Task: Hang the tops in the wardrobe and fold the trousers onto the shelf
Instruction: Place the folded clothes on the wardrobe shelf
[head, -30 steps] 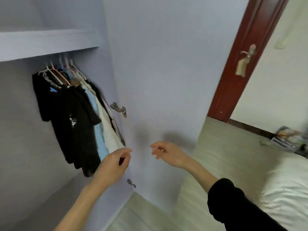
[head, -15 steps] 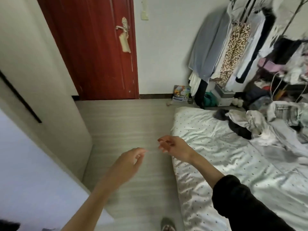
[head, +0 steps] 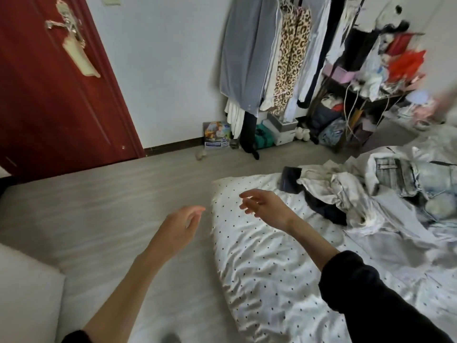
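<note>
Both hands are out in front with nothing in them. The left hand (head: 181, 222) hangs over the grey wood-look floor (head: 103, 214), fingers loose and a bit spread. The right hand (head: 265, 206) hovers above the corner of the bed with the white black-dotted sheet (head: 267, 268), fingers relaxed and slightly curled, not touching the fabric. The two are near each other but apart.

The stuff to sort sits on the bed, further right of the right hand: a rumpled white-and-grey garment heap (head: 341, 189) on top of something dark navy (head: 324, 209), and beyond that the pale washed-denim trousers (head: 405, 177), crumpled, not folded. Can't tell how many separate pieces are in that pile.

Further out, a dark red wooden door with a metal lever handle (head: 57, 95) is at the left. Against the white wall there's a crowded clothes rack with a grey coat (head: 244, 53) and a leopard-print piece (head: 291, 55) beside it, boxes and bags at its foot. A cluttered black shelf unit (head: 366, 78) with red and pink items stands at the right. The wardrobe isn't in this shot.
</note>
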### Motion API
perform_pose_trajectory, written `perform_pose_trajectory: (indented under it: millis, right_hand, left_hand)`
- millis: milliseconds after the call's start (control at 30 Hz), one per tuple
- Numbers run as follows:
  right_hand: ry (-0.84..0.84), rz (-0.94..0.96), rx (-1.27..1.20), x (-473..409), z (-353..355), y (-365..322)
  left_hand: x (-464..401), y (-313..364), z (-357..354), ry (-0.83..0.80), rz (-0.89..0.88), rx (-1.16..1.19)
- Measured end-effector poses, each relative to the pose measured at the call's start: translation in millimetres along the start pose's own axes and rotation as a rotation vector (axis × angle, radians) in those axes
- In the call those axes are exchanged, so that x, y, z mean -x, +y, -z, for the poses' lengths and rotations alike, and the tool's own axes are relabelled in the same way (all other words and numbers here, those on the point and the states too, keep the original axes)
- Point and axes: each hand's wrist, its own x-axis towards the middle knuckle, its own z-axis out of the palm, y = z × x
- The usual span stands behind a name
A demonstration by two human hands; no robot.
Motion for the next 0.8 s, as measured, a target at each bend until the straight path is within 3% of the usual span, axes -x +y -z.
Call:
perform_pose_trajectory:
  millis: [133,300,467,800]
  right_hand:
    - [0.105,-0.036,0.015,-75.5,14.6,-3.6]
    - [0.311,-0.109,-0.024,-186.5,37.2,-18.0]
    - [0.450,-0.202,-0.067,-265.4,63.4,-34.1]
    - [0.817,-0.348,-0.159,-371.5,155.5,-5.8]
  left_hand:
    - [-100.4,-24.5,18.6,-0.079,-0.055,-0.004]
    - [-257.7,-52.4,50.5,-0.297,-0.205,-0.045]
    - [-390.3,-50.8,86.6,-0.374,-0.326,-0.068]
    - [-607.4,18.2,22.0,-0.630,-0.660,-0.068]
